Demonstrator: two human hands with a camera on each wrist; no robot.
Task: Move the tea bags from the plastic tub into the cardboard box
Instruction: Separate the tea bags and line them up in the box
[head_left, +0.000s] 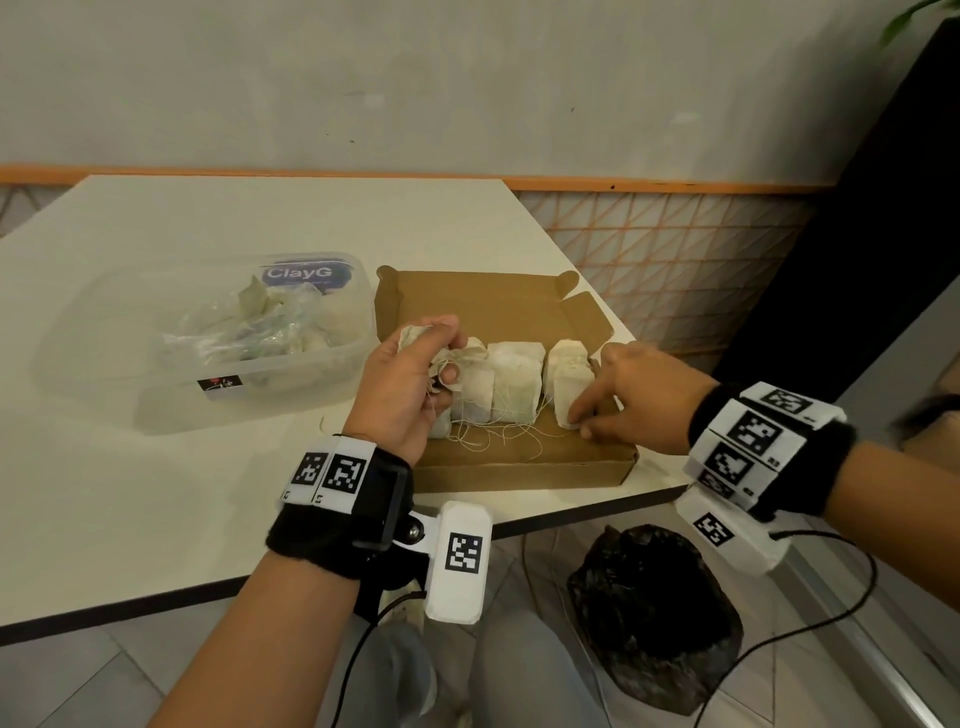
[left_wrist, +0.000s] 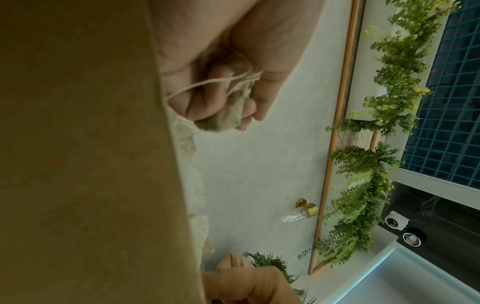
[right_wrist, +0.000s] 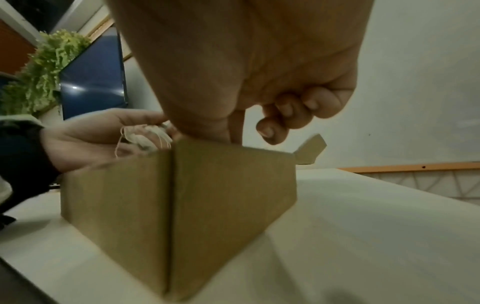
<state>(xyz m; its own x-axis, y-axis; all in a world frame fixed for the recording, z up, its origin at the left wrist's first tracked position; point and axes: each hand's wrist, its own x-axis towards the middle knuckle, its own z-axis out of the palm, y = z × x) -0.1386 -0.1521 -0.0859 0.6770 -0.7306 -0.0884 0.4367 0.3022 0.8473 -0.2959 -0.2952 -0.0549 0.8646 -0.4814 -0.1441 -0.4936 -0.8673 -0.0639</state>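
A clear plastic tub (head_left: 171, 364) at the left of the white table holds a heap of tea bags (head_left: 260, 327). To its right lies an open cardboard box (head_left: 519, 467) with rows of tea bags (head_left: 514, 384) inside. My left hand (head_left: 415, 374) grips a crumpled bunch of tea bags (head_left: 415, 335) over the box's left end, strings dangling; the left wrist view shows the bunch (left_wrist: 231, 115) in my curled fingers. At the right end, my right hand (head_left: 623, 395) pinches the lower corner of a tea bag (head_left: 566, 374) between index finger and thumb. The right wrist view shows the box wall (right_wrist: 207, 195).
The box sits close to the table's front right corner (head_left: 670, 493). A black bag (head_left: 654, 623) lies on the floor below that edge. An orange lattice (head_left: 675, 260) and a wall stand behind the table. Bare tabletop (head_left: 156, 493) stretches to the front left.
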